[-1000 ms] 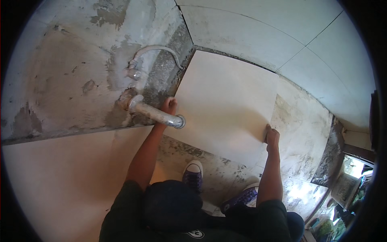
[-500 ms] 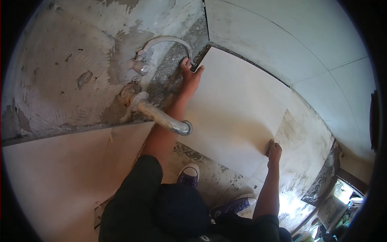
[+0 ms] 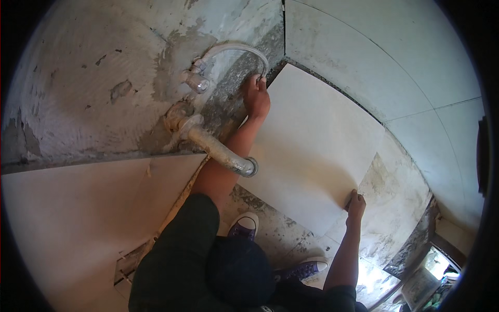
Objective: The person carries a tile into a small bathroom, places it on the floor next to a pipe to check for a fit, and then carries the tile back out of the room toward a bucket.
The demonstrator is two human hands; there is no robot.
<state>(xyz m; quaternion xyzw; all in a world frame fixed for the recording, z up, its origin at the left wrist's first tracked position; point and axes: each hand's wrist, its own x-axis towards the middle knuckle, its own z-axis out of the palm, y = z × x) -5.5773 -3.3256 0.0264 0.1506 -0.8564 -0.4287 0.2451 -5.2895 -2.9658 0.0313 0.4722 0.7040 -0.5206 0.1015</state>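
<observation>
Your left grip [image 3: 257, 99] curls by the hose [image 3: 235, 46], its hold unclear; your right grip [image 3: 356, 204] pinches the white tile [image 3: 314, 138] lying between them. Steady the tile, keeping the hose clear.

Plain off-white tile [image 3: 312, 138], 3 o'clock; grey-blotched wall [image 3: 99, 93], 10 o'clock; white-toed purple shoe [image 3: 244, 228], 6 o'clock.

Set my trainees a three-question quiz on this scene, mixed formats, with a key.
1. True or false: the right hand is at the right edge of the large white panel.
2. In this view, what crosses in front of the left forearm? a) ladder b) metal pipe c) broom
3. Fill in: the left hand is near the end of the curved, pale ____.

Key: 1 true; 2 b; 3 hose.
</observation>
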